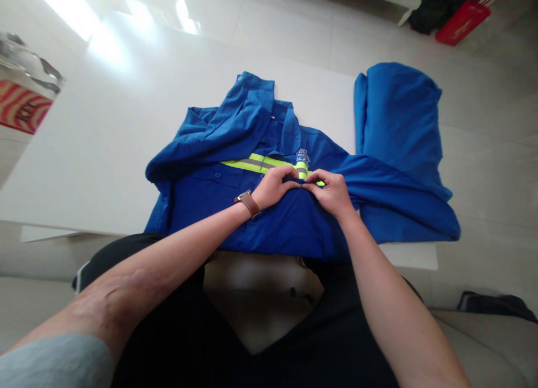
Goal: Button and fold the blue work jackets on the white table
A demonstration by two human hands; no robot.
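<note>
A blue work jacket with a yellow-green and grey reflective stripe lies spread across the white table in front of me. My left hand, with a brown-strapped watch on its wrist, pinches the jacket's cloth at the chest. Close beside it, my right hand pinches the same bit of fabric, and the fingertips of both hands nearly meet. Just above them sits white lettering near the stripe. A small button shows on the left chest pocket. What exactly lies between my fingertips is hidden.
Folded blue cloth rests on the right end of the white table, partly under the jacket's sleeve. A red KFC-marked box is at the far left. Beyond the table, a red bag stands on the tiled floor.
</note>
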